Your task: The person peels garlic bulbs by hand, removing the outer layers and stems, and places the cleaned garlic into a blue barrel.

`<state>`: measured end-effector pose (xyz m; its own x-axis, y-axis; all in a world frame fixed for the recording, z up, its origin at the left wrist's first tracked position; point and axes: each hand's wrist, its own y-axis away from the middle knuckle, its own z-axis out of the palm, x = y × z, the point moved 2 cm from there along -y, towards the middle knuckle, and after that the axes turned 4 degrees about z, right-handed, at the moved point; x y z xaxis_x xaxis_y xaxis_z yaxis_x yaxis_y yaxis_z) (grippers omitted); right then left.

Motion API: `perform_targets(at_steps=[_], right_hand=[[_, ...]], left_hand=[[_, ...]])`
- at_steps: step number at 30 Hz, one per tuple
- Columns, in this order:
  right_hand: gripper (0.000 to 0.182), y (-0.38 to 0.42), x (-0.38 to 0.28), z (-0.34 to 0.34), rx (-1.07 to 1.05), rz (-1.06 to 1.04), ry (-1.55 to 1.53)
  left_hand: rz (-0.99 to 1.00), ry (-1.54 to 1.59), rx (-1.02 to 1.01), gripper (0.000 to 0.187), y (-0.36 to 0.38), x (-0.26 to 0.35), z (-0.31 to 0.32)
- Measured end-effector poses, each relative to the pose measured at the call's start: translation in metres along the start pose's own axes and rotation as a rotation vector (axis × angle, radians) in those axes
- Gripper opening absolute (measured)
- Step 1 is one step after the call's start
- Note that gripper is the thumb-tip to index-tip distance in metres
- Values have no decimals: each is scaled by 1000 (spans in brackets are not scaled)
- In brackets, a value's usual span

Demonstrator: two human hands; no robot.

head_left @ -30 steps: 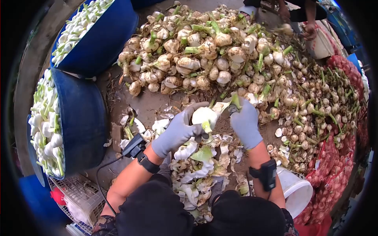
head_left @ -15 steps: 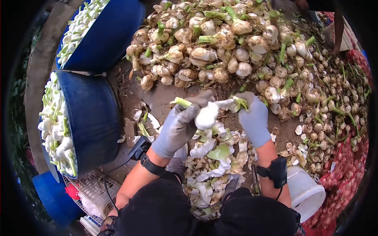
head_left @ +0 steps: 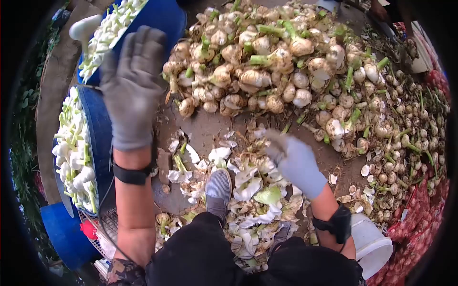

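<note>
My gloved left hand (head_left: 133,86) is raised beside the upper blue tub (head_left: 164,24), its fingers spread and holding nothing. A peeled white bulb (head_left: 85,28) with a stem is in the air to the left of those fingers, over the tub's edge. My gloved right hand (head_left: 296,162) hangs above the heap of peelings (head_left: 248,190), its fingers apart, slightly blurred, with nothing visible in them. Beyond both hands lies a large pile of unpeeled bulbs (head_left: 257,52) with soil and green stems on them.
A lower blue tub (head_left: 98,138) full of peeled bulbs stands at the left. A white bucket (head_left: 372,243) is by my right knee, with red net sacks (head_left: 420,224) beyond. Smaller bulbs (head_left: 400,128) cover the right side. Part of another person's hand (head_left: 379,12) shows at the top right.
My left hand has let go of the peeled bulb and moved up and left to the upper tub. The right hand has moved slightly down. The leafy scrap it held is gone from its fingers.
</note>
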<state>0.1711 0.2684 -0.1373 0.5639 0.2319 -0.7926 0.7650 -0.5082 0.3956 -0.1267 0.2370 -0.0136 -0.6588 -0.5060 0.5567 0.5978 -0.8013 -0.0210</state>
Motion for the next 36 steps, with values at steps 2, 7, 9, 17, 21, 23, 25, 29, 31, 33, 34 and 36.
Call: perform_targets(at_steps=[2,7,9,17,21,23,25,29,31,33,34,36], right_hand=[[54,-25,-14,-30,485,146,518],[57,-79,25,-18,528,147,823],[55,-64,23,-15,531,38,506],[44,9,26,7,247,166,-910],[20,8,21,0,-45,463,-900],[18,10,9,5,-12,428,-925],[21,13,7,11,30,396,-952],[26,20,8,19,89,324,-1057],[28,18,1,15,86,334,-1004],[27,13,4,19,101,334,-977],[27,12,6,19,117,333,-947],[25,11,6,19,98,350,-969]], left_hand=[[-329,-397,-119,47,12,-31,-11],[-570,-909,-238,56,72,-152,-80],[-441,-858,-213,65,84,-170,-84],[-515,-770,-179,63,129,-157,-74],[-205,-1278,-683,63,133,-149,-49],[-496,-1252,-497,58,131,-143,-43],[-397,-1247,-524,57,134,-140,-48],[-433,-992,-353,55,135,-142,-61],[-318,-1139,-478,55,129,-135,-54],[-200,-1275,-617,56,126,-133,-47],[-195,-1297,-639,57,127,-133,-46],[-192,-1325,-656,58,129,-133,-47]])
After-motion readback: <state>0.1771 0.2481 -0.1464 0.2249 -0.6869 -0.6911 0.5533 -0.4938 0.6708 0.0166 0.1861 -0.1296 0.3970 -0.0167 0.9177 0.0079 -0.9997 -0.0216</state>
